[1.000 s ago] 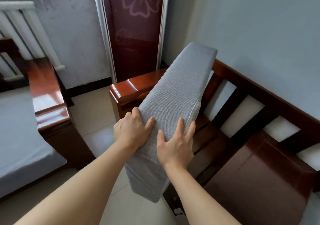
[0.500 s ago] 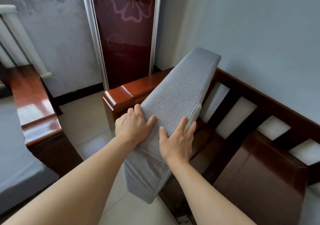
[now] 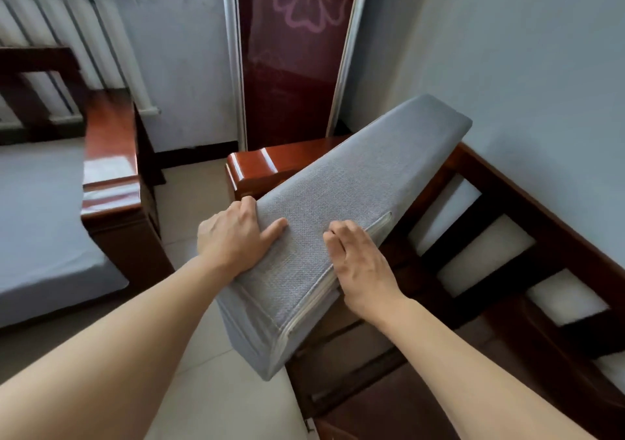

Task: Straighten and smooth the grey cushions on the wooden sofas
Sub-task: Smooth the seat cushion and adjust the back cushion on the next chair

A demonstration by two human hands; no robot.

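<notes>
1. A grey cushion (image 3: 324, 216) stands tilted on its long edge across the near wooden sofa (image 3: 500, 270), its far end leaning up against the sofa's slatted backrest and its near end overhanging the front of the seat above the tiled floor (image 3: 189, 209).
2. The left hand (image 3: 233, 236) grips the cushion's left edge — fingers curled over and behind the edge, thumb lying flat along the upper fabric face.
3. The right hand (image 3: 362, 263) is on the cushion's right side, next to the pale zip seam (image 3: 318, 290); its fingers are bent and bunched against the fabric at the edge, but whether they pinch it or only press on it cannot be told.
4. Both forearms reach in from the near edge of the view, bare.
5. The sofa's seat boards lie bare under and to the right of the cushion, dark brown; its glossy red-brown armrest (image 3: 257, 165) shows just left of the cushion's middle.
6. On the left stands a second wooden sofa (image 3: 111, 175) with a grey seat cushion (image 3: 40, 223) lying flat in its frame.
7. Far behind — a white radiator (image 3: 67, 33) on the left wall and a dark red panel (image 3: 294, 50) with a pink flower outline, framed in pale metal.
</notes>
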